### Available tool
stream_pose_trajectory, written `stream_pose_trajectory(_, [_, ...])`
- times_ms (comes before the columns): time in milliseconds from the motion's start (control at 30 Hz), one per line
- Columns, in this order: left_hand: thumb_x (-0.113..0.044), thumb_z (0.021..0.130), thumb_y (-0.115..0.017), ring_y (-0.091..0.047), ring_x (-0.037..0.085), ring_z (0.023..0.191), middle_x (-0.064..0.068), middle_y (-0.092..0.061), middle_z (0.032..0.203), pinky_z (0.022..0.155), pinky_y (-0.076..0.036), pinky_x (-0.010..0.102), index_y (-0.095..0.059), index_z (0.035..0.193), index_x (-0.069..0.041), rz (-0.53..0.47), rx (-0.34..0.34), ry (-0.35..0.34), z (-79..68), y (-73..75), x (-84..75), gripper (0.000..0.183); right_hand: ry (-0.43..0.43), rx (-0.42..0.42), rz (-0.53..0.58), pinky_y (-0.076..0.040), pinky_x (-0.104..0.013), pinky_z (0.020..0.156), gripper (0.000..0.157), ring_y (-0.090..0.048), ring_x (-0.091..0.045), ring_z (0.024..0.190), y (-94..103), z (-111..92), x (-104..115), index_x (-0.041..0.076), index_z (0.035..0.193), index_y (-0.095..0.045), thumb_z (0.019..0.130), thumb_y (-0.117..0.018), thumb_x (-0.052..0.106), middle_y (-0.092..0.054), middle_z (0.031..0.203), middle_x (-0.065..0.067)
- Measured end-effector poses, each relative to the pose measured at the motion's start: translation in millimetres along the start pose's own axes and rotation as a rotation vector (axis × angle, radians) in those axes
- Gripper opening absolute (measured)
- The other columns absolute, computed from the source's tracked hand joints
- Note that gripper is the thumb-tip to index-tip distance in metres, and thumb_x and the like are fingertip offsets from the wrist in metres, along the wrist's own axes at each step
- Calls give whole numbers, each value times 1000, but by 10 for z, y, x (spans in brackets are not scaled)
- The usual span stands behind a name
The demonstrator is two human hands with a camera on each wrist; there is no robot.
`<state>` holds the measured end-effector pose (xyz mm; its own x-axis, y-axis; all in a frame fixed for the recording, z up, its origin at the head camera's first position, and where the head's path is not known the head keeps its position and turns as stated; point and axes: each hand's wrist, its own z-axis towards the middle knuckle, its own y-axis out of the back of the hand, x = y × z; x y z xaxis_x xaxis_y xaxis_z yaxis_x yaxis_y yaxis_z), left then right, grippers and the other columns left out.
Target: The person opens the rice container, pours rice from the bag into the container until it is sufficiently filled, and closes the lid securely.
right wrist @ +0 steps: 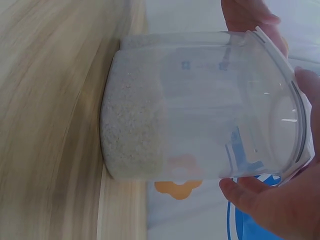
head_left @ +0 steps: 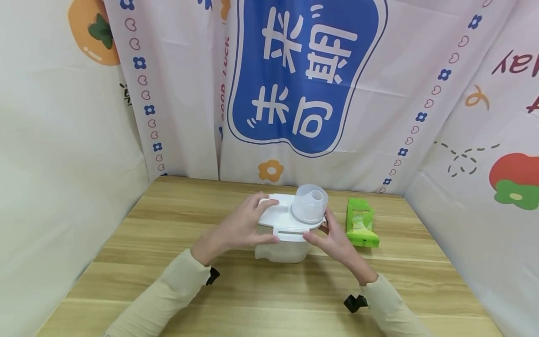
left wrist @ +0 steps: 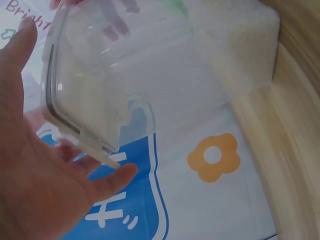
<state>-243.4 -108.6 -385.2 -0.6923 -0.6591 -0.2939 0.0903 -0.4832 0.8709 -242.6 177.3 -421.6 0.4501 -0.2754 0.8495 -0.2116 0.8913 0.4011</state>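
On the table stands a clear plastic storage container (head_left: 282,252) with a white lid (head_left: 273,218). Pale grain resembling rice (right wrist: 132,115) fills its lower part in the right wrist view. A clear cup (head_left: 309,208) sits upside down on the lid's right part. My left hand (head_left: 242,229) holds the lid's left side, thumb at the front latch (head_left: 290,238) and fingers over the top. Gripping the right side is my right hand (head_left: 334,241), its thumb touching the latch's right end. Some right fingertips are hidden behind the container in the head view.
A green packet (head_left: 360,222) lies on the wooden table (head_left: 252,299) just right of the container. Printed cloth (head_left: 185,117) hangs behind the table, with more at both sides. Dark pieces (head_left: 355,303) show at the wrists.
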Motion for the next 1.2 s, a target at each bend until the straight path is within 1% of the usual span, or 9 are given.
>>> stream_pose_trajectory(100, [-59, 76, -77, -40, 31, 133, 17, -38, 146, 108, -44, 49, -40, 147, -20, -18, -21, 16, -12, -58, -34, 90, 21, 9, -4, -43, -53, 108, 94, -42, -31, 135, 1, -6, -22, 29, 154, -21, 82, -79, 14, -43, 147, -7])
stream_pose_trajectory(167, [-56, 76, -78, -36, 32, 136, 19, -35, 148, 108, -44, 50, -38, 148, -20, -35, -27, 36, -21, -95, -43, 90, 28, 9, -14, -44, -54, 107, 95, -42, -31, 135, -1, -10, -40, 30, 154, -21, 81, -80, 14, -43, 147, -6])
stream_pose_trajectory(300, [-56, 77, -77, -31, 35, 140, 22, -32, 148, 109, -43, 51, -36, 149, -20, -48, -35, 56, -36, -149, -47, 90, 40, 1, -30, -45, -53, 106, 97, -42, -31, 136, -12, -13, -69, 30, 154, -21, 80, -82, 14, -42, 148, -6])
stream_pose_trajectory(600, [-57, 80, -74, -27, 39, 144, 24, -32, 148, 109, -42, 52, -36, 149, -19, -19, -94, 19, -44, -202, -40, 86, 71, -35, -73, -50, -48, 102, 98, -46, -29, 133, -30, -12, -99, 25, 154, -22, 78, -83, 14, -43, 148, -7])
stream_pose_trajectory(800, [-53, 80, -77, -27, 40, 144, 24, -33, 147, 110, -41, 52, -38, 148, -19, -50, -128, -2, -45, -215, -22, 86, 75, -45, -94, -50, -53, 99, 100, -48, -34, 128, -33, 15, -99, 14, 154, -21, 76, -83, 5, -42, 146, -15])
stream_pose_trajectory(900, [-51, 79, -78, -27, 41, 144, 24, -33, 147, 109, -42, 52, -39, 148, -18, -60, -144, -10, -49, -216, -20, 86, 79, -47, -94, -50, -55, 97, 98, -49, -38, 124, -40, 16, -22, 7, 153, -23, 75, -82, 2, -42, 143, -21])
stream_pose_trajectory(1033, [-49, 79, -79, -28, 43, 143, 25, -34, 146, 108, -43, 52, -40, 147, -17, -53, -163, -24, -50, -228, -19, 85, 73, -42, -96, -51, -53, 95, 94, -51, -36, 121, -36, -10, 157, 0, 150, -25, 75, -82, 2, -45, 140, -22])
stream_pose_trajectory(1100, [-48, 79, -79, -29, 43, 143, 25, -35, 145, 108, -42, 52, -41, 146, -16, -49, -173, -31, -47, -236, -18, 84, 73, -44, -101, -52, -51, 95, 93, -52, -34, 120, -26, -18, 220, -2, 149, -27, 74, -82, 3, -47, 139, -21])
stream_pose_trajectory(1200, [-47, 78, -80, -30, 44, 143, 26, -35, 144, 108, -43, 52, -42, 146, -15, -44, -187, -40, -41, -244, -16, 84, 81, -50, -103, -53, -49, 94, 93, -52, -31, 120, -18, -22, 248, -2, 149, -28, 74, -83, 3, -48, 138, -20])
